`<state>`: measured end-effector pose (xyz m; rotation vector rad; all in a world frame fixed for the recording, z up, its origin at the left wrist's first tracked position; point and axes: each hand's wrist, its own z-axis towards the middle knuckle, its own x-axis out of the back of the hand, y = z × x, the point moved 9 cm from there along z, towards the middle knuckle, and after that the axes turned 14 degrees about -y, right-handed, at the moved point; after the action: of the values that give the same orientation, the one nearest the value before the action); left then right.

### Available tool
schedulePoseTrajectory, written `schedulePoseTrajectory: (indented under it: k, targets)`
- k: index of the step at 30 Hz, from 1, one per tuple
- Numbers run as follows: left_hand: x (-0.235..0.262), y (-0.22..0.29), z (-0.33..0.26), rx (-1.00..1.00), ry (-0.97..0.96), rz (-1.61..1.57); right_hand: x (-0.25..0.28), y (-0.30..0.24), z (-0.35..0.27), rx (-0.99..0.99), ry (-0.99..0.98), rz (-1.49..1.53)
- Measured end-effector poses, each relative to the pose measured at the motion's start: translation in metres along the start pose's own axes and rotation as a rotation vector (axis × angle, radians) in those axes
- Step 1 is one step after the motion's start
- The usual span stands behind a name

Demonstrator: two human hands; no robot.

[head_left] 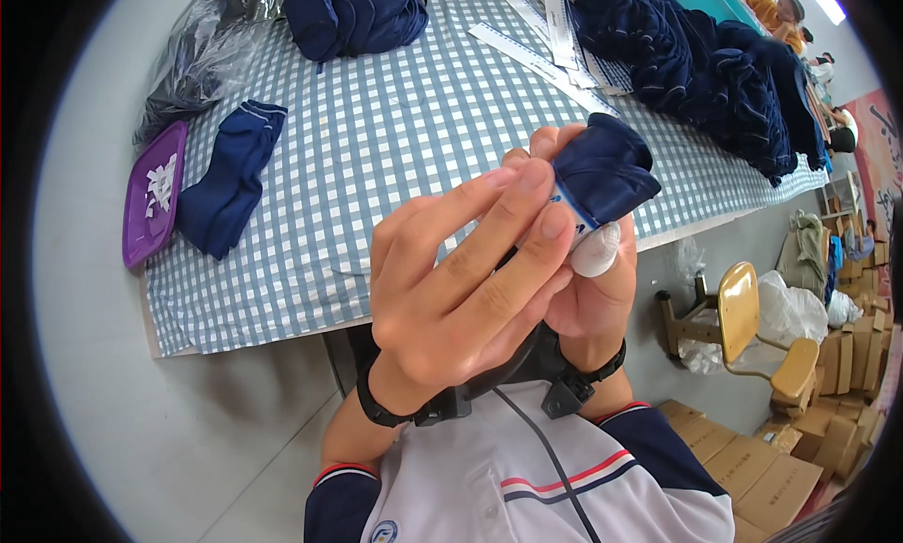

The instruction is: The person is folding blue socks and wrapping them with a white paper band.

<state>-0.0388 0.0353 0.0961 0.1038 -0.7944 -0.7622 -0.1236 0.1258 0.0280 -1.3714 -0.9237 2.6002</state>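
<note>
Checked blue-and-white cloth covers the table [395, 157], which runs across a workroom with a pale floor, a wooden chair [752, 317] and stacked cartons [828, 430] off to the right. Both hands are raised close to the camera, above the table's near edge.

The left hand [451, 289] is in front, its fingers [508, 214] curled over and pressing on a small white label [569, 209] at the end of a folded navy sock [607, 167]. The right hand [593, 298] sits behind and below, closed around the sock from underneath; a white rubber cot [599, 249] covers one of its fingertips. So the sock is held off the table, pinched between the two hands, label end toward the person.

By the look of it, the step in hand is fixing or smoothing the label onto the sock. The next move would call for keeping the sock steady in the right hand while the left presses the label flat and square; how well it sits now is hidden by the fingers.

On the table lie another navy sock [230, 171] beside a purple tray [150, 195] with white scraps, a clear bag [202, 44], a navy bundle [357, 16], white strips [546, 54], and a long heap of navy socks [715, 72] at the far right.
</note>
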Motion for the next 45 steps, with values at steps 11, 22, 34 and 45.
schedulePoseTrajectory:
  k: [11,22,34,45]
  targets:
    - [0.024,-0.024,0.015,0.19,0.032,-0.228,0.002,-0.024,-0.021,0.135,0.129,-0.321]
    - [0.049,0.003,0.008,0.002,0.111,0.181,-0.001,-0.009,-0.03,0.104,0.028,-0.296]
    - [0.047,0.02,0.01,-0.077,0.036,0.226,-0.022,-0.031,-0.032,0.145,0.084,-0.271]
    - [0.047,-0.014,0.023,0.121,-0.122,-0.219,-0.034,-0.036,-0.008,0.082,-0.244,-0.545]
